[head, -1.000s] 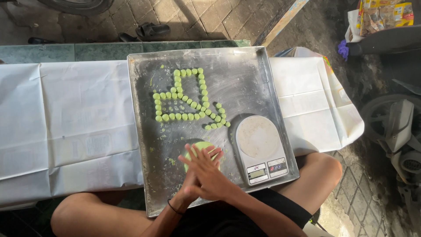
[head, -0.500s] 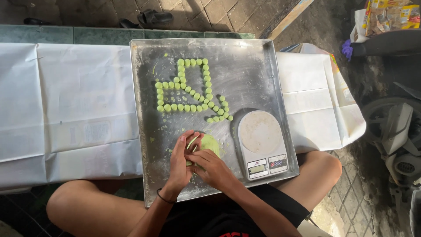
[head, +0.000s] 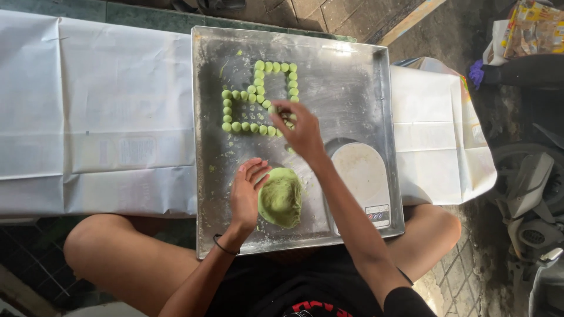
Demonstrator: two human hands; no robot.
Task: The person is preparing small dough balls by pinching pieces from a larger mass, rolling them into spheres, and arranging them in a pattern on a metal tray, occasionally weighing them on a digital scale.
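Steel tray: right hand pinches a green ball; open left hand touches dough lump.

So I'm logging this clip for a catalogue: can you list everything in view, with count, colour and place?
metal tray: one, silver, centre, on the white sheet
small dough balls: about thirty, green, in rows on the tray's far half
dough lump: one, green, near edge of tray
kitchen scale: one, white-topped, tray's near right corner
white sheet: covers the low table
colourful packets: top right corner
left hand: beside the dough lump, touching it
right hand: over the dough balls, fingertips at the rows
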